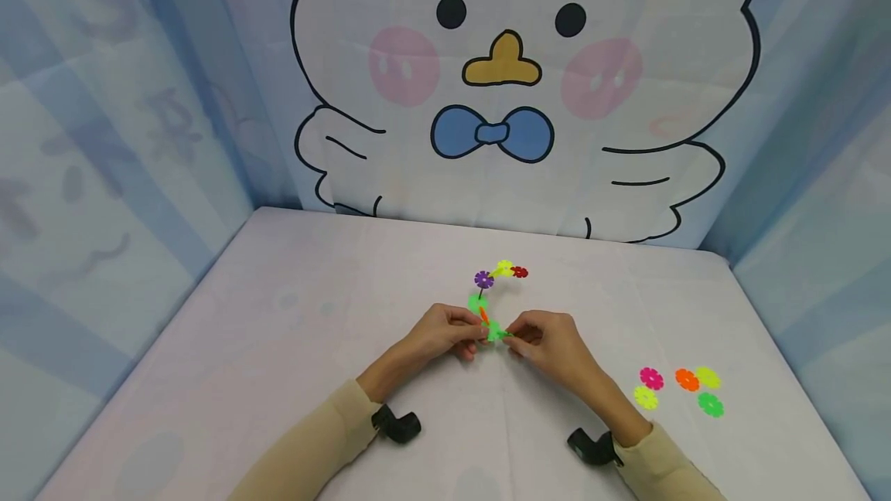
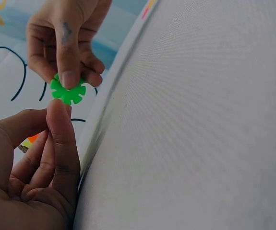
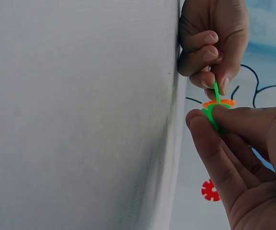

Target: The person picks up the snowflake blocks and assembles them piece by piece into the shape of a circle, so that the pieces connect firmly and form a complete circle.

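Note:
In the head view, my left hand (image 1: 445, 331) pinches a green notched flower disc (image 1: 493, 330) at the near end of a curved chain of interlocking discs. Beyond it the chain runs through an orange disc (image 1: 484, 316), another green disc (image 1: 476, 302), a purple one (image 1: 483, 279), a yellow one (image 1: 504, 267) and a red one (image 1: 520, 272). Between thumb and fingers, my right hand (image 1: 553, 339) holds a further green disc (image 2: 68, 94), its notched edge meeting the left hand's disc. From the right wrist, the left hand's green disc (image 3: 217, 92) shows edge-on.
At the right of the white-covered table (image 1: 390, 253) lie several loose discs: a magenta disc (image 1: 651, 378), an orange disc (image 1: 687, 380), a loose green disc (image 1: 711, 405) and two yellow ones. A printed cloth backdrop (image 1: 508, 192) stands behind, with curtains on both sides.

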{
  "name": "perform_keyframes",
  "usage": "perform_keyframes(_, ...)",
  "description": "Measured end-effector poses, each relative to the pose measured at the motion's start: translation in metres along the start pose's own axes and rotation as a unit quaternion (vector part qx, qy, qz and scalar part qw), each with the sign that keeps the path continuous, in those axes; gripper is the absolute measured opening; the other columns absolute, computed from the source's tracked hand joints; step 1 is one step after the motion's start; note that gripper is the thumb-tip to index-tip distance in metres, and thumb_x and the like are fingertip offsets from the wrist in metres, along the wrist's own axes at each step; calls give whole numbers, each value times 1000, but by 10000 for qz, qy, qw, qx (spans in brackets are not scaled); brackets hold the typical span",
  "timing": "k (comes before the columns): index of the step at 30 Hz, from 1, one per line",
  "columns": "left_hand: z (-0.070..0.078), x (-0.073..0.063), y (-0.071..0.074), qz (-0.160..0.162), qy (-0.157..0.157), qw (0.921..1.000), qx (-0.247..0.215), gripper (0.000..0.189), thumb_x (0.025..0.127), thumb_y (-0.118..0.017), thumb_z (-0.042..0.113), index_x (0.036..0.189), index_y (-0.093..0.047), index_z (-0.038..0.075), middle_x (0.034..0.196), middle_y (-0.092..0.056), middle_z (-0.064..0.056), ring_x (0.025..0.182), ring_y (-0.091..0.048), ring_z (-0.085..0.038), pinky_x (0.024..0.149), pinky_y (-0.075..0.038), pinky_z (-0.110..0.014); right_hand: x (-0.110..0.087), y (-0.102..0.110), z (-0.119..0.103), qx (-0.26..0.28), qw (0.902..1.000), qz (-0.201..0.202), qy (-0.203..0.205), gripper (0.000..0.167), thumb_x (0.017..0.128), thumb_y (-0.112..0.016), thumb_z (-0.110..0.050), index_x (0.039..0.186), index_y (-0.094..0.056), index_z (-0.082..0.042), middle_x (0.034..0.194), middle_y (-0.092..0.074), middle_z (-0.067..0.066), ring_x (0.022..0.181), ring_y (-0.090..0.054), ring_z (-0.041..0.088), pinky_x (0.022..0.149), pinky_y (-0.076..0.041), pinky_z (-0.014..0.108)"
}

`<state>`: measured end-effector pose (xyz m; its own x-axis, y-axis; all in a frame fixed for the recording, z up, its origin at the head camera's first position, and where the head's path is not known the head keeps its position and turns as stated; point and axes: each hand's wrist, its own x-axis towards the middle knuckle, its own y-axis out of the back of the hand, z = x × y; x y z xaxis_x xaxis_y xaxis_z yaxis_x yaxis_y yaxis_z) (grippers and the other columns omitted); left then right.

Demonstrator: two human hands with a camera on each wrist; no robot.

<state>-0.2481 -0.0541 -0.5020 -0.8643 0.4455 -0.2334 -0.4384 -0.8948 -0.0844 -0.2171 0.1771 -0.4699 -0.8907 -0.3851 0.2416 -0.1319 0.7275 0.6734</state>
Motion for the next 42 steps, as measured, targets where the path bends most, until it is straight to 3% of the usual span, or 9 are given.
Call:
perform_keyframes(20, 0, 0, 2, 95, -5, 9999, 69, 14, 96, -77, 9, 101, -76, -3, 79, -75, 0, 59, -60, -7, 56, -54, -19, -1, -8, -4, -250, 9988, 272, 331, 13, 85, -86, 0, 89, -77, -8, 83, -77, 0, 69, -70, 1, 67, -62, 20)
perform_keyframes(32, 2, -3, 3, -47, -85, 9999, 50, 16, 96, -76, 8, 103, -74, -7, 79, -76, 0, 60, -59, -6, 57, -53, -19, 0, -13, -3, -360, 9966, 409, 610, 14, 84, -85, 3, 88, -77, -7, 83, -77, 3, 70, -72, 4, 66, -61, 19)
perform_keyframes(42, 2, -1, 2, -85, -11, 10000, 2, 15, 98, -75, 9, 105, -74, -3, 83, -77, -1, 62, -61, -7, 59, -55, -20, -2, -5, -3, -324, 9983, 313, 369, 14, 85, -87, -2, 92, -77, -10, 87, -78, 0, 76, -75, 7, 70, -63, 21)
